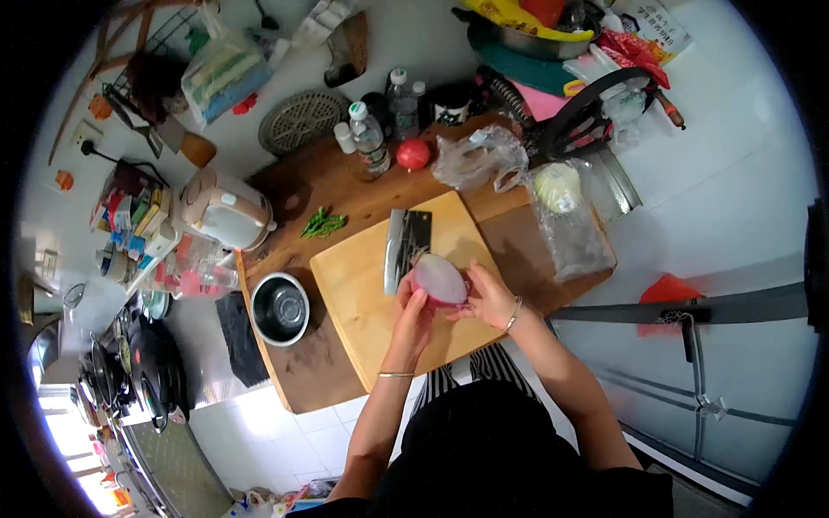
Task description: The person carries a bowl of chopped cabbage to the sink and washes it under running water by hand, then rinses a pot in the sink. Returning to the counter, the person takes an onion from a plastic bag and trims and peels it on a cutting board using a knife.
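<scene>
A halved red onion, with a pale cut face and pink-purple skin, is held above the wooden cutting board. My left hand grips its left side, with the fingers closed around it. On the other side my right hand is closed on the onion's edge; some fingertips are hidden behind it. Just beyond my left hand, a cleaver lies flat on the board. A steel bowl stands to the left of the board.
Chopped green pieces lie behind the board. A red round item, plastic bottles and a clear plastic bag are along the back. An electric kettle stands left; a bagged pale vegetable lies right.
</scene>
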`<state>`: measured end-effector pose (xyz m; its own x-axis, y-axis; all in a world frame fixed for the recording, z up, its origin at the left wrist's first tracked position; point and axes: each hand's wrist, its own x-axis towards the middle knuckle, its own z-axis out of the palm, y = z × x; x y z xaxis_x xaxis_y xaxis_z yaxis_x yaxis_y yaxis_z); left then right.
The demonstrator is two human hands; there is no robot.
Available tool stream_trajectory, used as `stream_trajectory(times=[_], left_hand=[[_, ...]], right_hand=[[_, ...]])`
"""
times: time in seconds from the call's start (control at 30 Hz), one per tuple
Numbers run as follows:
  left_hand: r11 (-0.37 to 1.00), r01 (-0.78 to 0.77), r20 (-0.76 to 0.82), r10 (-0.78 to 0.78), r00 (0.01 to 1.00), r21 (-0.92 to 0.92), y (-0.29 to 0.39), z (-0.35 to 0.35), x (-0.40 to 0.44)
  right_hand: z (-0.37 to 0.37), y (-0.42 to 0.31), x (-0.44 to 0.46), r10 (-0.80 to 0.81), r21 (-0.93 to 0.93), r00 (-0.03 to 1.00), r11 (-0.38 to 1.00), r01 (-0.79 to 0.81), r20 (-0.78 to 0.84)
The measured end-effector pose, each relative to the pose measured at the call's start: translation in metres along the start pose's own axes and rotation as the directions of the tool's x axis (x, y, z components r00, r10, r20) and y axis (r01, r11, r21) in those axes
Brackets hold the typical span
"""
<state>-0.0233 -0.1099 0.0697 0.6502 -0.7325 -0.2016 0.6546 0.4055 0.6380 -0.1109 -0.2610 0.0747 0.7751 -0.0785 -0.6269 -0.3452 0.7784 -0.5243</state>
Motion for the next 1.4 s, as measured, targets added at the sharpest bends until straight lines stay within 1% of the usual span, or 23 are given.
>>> stream_trajectory(times=[0.1,0.2,0.33,0.4,0.47,0.53,0.57,0.6,0.67,0.7,0.73,0.8,0.83,0.9,0.93,1.0,1.07,1.13,1.2,1.23,1.3,1.33,1.4], left_hand=[[0.991,-0.044,0.033,0.040,0.999,0.125,-0.012,0.028,0.047],[0.953,-0.131,0.054,0.120,0.991,0.274,-0.023,0.050,0.087],[0.843,-0.195,0.095,0.170,0.981,0.502,-0.026,0.078,0.139],[0.633,-0.210,0.148,0.150,0.977,0.745,-0.029,0.067,0.173],[0.700,-0.181,0.050,0.203,0.978,0.691,-0.028,0.066,0.205],[0.701,-0.195,-0.142,0.391,0.909,0.686,-0.028,0.055,0.240],[0.523,-0.215,-0.123,0.538,0.834,0.825,-0.024,0.053,0.257],[0.521,-0.211,-0.128,0.540,0.832,0.827,-0.021,0.055,0.272],[0.162,-0.076,-0.047,0.643,0.764,0.984,-0.018,0.058,0.301],[0.139,0.011,-0.081,0.509,0.857,0.990,-0.023,0.041,0.324],[0.139,0.013,-0.082,0.510,0.856,0.990,-0.020,0.049,0.325],[0.295,-0.219,0.053,0.483,0.874,0.930,-0.019,0.061,0.327],[0.292,-0.215,0.052,0.479,0.876,0.932,-0.021,0.064,0.326],[0.323,-0.489,0.251,0.563,0.787,0.810,-0.032,0.069,0.318],[0.321,-0.485,0.250,0.559,0.790,0.813,-0.035,0.077,0.306],[0.586,-0.308,0.145,0.308,0.940,0.749,-0.039,0.093,0.277],[0.597,-0.274,0.148,0.253,0.956,0.754,-0.046,0.094,0.257],[0.611,-0.232,0.142,0.193,0.971,0.757,-0.050,0.097,0.237],[0.659,-0.185,0.116,0.147,0.982,0.729,-0.052,0.101,0.220],[0.761,-0.124,0.126,0.056,0.990,0.637,-0.055,0.096,0.216],[0.814,-0.113,0.150,0.032,0.988,0.569,-0.061,0.092,0.207],[0.864,-0.098,0.180,0.009,0.984,0.494,-0.059,0.096,0.202],[0.853,-0.125,0.218,0.013,0.976,0.508,-0.052,0.104,0.189]], right_hand=[[-0.017,-0.032,0.004,-0.098,0.104,0.988,0.991,0.085,0.120],[-0.036,-0.069,0.009,-0.159,0.145,0.980,0.979,0.141,0.121],[-0.055,-0.118,0.030,-0.210,0.280,0.947,0.950,0.140,0.241],[-0.071,-0.138,0.044,-0.225,0.344,0.946,0.929,0.136,0.233],[-0.085,-0.160,0.059,-0.259,0.318,0.945,0.929,0.187,0.201],[-0.100,-0.179,0.082,-0.261,0.318,0.952,0.927,0.200,0.162],[-0.107,-0.188,0.095,-0.279,0.292,0.956,0.925,0.244,0.084],[-0.116,-0.195,0.110,-0.298,0.262,0.955,0.921,0.286,0.005],[-0.129,-0.208,0.141,-0.257,0.282,0.966,0.925,0.257,-0.035],[-0.131,-0.213,0.152,-0.319,0.135,0.941,0.933,0.333,-0.116],[-0.139,-0.213,0.166,-0.387,-0.019,0.903,0.920,0.391,-0.187],[-0.144,-0.214,0.179,-0.410,-0.089,0.891,0.912,0.401,-0.192],[-0.142,-0.215,0.177,-0.334,-0.170,0.932,0.936,0.309,-0.144],[-0.138,-0.210,0.177,-0.158,-0.268,0.978,0.956,0.116,-0.139],[-0.133,-0.208,0.174,-0.154,-0.262,0.978,0.958,0.114,-0.139],[-0.121,-0.208,0.168,-0.066,-0.238,0.996,0.970,0.052,-0.052],[-0.122,-0.205,0.175,-0.101,-0.174,0.991,0.981,0.084,-0.090],[-0.136,-0.197,0.199,-0.159,0.301,0.987,0.943,0.139,0.040],[-0.140,-0.197,0.212,-0.156,0.287,0.986,0.944,0.164,-0.051],[-0.143,-0.194,0.224,-0.154,0.366,0.987,0.921,0.131,0.034],[-0.133,-0.192,0.212,-0.152,0.459,0.964,0.888,0.035,0.220],[-0.126,-0.191,0.208,-0.151,0.458,0.963,0.889,0.033,0.223],[-0.112,-0.187,0.204,-0.238,0.273,0.970,0.931,0.243,-0.052]])
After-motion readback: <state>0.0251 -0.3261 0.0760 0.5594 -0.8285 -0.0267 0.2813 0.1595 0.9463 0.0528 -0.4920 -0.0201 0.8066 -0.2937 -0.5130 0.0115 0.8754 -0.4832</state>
